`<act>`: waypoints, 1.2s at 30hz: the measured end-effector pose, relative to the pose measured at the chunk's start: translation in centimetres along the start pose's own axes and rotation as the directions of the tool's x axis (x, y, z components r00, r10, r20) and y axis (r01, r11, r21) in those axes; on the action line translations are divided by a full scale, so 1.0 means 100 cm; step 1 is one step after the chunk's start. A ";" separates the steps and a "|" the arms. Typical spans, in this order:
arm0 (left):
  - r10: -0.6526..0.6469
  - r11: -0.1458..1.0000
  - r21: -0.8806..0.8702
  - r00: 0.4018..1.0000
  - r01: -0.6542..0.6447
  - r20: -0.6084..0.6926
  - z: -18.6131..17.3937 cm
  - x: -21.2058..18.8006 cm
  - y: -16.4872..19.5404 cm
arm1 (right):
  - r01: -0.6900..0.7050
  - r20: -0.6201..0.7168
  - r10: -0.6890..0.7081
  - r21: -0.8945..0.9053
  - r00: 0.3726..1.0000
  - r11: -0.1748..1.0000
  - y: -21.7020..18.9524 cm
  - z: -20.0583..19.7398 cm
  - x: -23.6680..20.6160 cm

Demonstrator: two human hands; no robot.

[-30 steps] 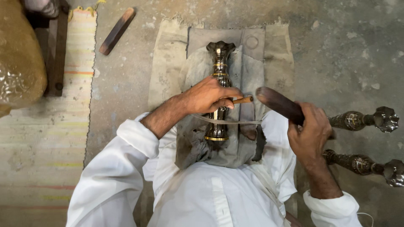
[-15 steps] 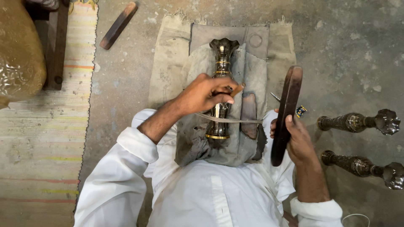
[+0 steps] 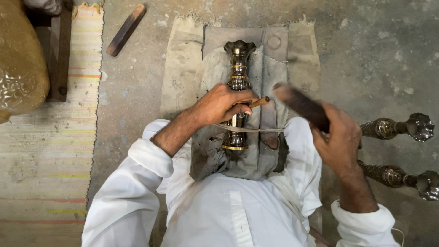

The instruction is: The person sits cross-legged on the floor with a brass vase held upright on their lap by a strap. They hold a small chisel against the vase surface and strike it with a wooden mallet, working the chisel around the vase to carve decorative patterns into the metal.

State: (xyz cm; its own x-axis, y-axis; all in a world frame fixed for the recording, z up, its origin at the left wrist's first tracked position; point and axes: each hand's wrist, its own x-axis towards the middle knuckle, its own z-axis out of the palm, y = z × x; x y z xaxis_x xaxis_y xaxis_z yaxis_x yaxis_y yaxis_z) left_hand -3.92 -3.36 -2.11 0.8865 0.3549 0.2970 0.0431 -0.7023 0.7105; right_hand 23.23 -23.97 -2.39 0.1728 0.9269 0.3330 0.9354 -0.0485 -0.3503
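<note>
— Over your lap, what lies under the left hand (image 3: 218, 106)?

— Your left hand rests on a dark metal vase (image 3: 237, 87) with gold bands. It lies lengthwise on a grey cloth (image 3: 265, 151) spread across your knees, its flared mouth pointing away from you and its foot towards your white shirt (image 3: 215, 210).

— And how do the fingers (image 3: 238, 109) sit?

— They are curled narrow around a small wooden-handled tool (image 3: 258, 102). Its brown handle pokes out to the right of your knuckles; the working tip is hidden against the vase, so you cannot tell exactly where it meets the metal. A thin cord (image 3: 256, 130) runs across the vase just below your hand.

— What about the right hand (image 3: 339, 137)?

— Your right hand is raised beside the vase, well clear of it, its fingers wrapped tight around a dark wooden mallet (image 3: 299, 104). The far end is blurred and points towards the chisel handle.

— Anything else close by?

— Two more vases (image 3: 398, 151) of the same kind lie on the concrete floor (image 3: 375, 55) to your right, one above the other. A flat wooden stick (image 3: 126, 29) lies on the floor to the upper left, beside a striped mat (image 3: 50, 151). A brass pot (image 3: 20, 68) sits at the left edge.
</note>
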 end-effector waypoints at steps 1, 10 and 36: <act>0.001 1.000 -0.008 1.000 -0.001 0.001 0.000 0.001 0.001 | -0.024 -0.007 0.024 0.033 1.000 0.999 -0.001 -0.005 0.005; -0.091 0.968 -0.250 0.943 0.009 -0.320 0.022 -0.029 0.005 | -0.417 0.345 0.323 0.247 0.881 0.875 -0.008 0.010 -0.005; -0.358 0.785 -0.600 0.902 0.153 -0.239 0.083 -0.042 0.044 | -0.735 0.646 0.438 0.675 0.626 0.055 -0.018 0.073 -0.059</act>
State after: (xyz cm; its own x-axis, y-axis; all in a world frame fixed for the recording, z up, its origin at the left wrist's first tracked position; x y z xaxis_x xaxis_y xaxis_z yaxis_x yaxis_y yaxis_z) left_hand -3.60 -13.03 -5.56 0.6741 0.7197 0.1661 -0.1074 -0.1270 0.9861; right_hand 18.29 -26.59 -10.14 0.3187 0.7988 -0.5102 -0.2838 -0.4332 -0.8555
